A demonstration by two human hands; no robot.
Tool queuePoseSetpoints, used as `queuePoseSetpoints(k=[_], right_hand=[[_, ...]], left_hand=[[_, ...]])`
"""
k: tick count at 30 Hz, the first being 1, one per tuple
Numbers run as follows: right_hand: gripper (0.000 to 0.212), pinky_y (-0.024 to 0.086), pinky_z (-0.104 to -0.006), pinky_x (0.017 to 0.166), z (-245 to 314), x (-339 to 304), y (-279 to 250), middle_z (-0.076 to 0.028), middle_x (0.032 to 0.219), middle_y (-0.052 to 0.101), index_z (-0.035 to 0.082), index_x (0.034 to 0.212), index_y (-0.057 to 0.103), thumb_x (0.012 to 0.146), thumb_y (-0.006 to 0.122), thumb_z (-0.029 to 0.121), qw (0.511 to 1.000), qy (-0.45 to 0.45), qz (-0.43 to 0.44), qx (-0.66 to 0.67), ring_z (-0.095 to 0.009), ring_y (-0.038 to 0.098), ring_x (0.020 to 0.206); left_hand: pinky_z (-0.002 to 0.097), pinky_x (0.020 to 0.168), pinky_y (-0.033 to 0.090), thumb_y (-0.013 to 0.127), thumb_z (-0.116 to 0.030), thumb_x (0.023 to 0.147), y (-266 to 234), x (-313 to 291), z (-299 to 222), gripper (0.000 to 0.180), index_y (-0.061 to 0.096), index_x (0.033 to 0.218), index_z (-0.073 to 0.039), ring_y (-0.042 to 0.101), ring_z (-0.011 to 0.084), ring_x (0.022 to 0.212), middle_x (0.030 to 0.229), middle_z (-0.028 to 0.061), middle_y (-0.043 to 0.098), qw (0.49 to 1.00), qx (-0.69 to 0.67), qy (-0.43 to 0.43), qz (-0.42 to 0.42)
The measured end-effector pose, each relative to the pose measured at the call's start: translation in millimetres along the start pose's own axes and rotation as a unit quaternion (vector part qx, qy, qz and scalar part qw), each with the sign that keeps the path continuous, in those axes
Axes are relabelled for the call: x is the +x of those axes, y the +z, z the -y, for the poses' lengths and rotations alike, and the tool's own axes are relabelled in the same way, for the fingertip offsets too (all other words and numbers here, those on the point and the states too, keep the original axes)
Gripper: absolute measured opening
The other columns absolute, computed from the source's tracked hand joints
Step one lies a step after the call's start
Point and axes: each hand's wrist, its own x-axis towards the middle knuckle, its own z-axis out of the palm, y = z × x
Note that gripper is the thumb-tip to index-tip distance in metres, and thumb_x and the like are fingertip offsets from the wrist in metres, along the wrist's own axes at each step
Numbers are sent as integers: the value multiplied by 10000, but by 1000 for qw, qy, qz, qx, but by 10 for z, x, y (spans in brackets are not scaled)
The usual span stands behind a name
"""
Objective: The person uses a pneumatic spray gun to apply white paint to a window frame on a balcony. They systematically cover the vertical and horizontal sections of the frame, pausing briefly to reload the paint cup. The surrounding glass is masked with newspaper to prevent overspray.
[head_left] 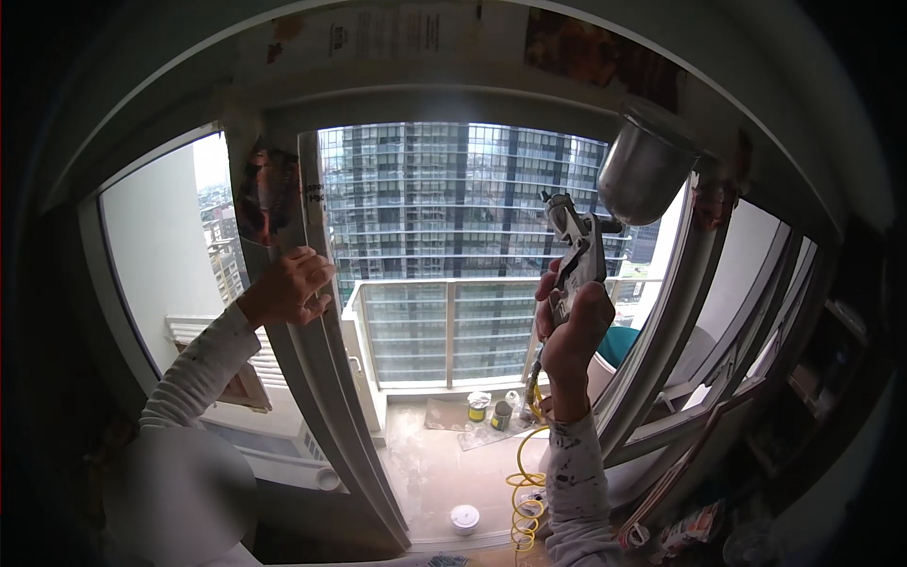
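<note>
My right hand [573, 331] is wrapped round the handle of a metal paint spray gun [578, 248], held upright before the opening. A round silver paint cup [642, 170] sits at the gun's upper right. A coiled yellow air hose [526, 482] hangs below, beside my right forearm. My left hand [291, 285] is closed at the edge of the door frame post [316, 378], its fingers bent round it; part of the grip is hidden. Just above that hand, printed masking paper [271, 194] covers the post. Both sleeves are white with paint spots.
Beyond the opening lies a balcony with a glass railing [449, 331]. Paint cans [478, 408] stand on its floor, and a white round lid [464, 518] lies nearer. A teal-lined bin [619, 347] is at the right. More printed paper [605, 52] covers the beam overhead.
</note>
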Motion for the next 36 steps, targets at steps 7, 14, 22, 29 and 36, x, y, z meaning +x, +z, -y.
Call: queuePoseSetpoints(k=[7,14,22,29,36], right_hand=[[506,435,-183,613,-101,-86,186,-25,906,607,28,1142,579,947,573,495,996,37,18,74,-59,528,753],[364,487,-157,652,-154,-289,890,-11,948,640,30,1161,588,955,680,317,976,71,49,201,-31,587,811],[369,531,-176,749,-76,-138,690,-14,1003,635,45,1134,608,958,654,366,988,46,44,142,-82,624,947],[501,412,-187,459,-104,232,59,-31,888,609,25,1047,599,955,578,517,997,8,-17,77,-82,586,726],[674,244,-244,351,199,307,168,-16,620,450,39,979,524,955,384,698,985,-76,-136,-79,-80,354,393]], left_hand=[[423,955,486,756,-281,734,-86,-55,-24,505,604,1135,-15,626,319,984,1057,130,638,1000,12,-11,3],[431,915,499,757,-327,735,11,-27,-3,565,593,1174,-11,616,324,962,1046,126,633,1000,9,-5,-3],[423,834,518,767,-335,720,-14,-9,-41,550,604,1152,-38,610,316,957,1024,97,627,1000,21,-10,-3],[395,956,483,750,-301,709,-80,28,-62,472,638,1065,-12,634,268,906,965,102,632,999,38,-2,1],[415,959,472,752,-281,706,-51,11,-48,485,615,1069,11,631,276,895,949,117,623,999,33,10,-3]])
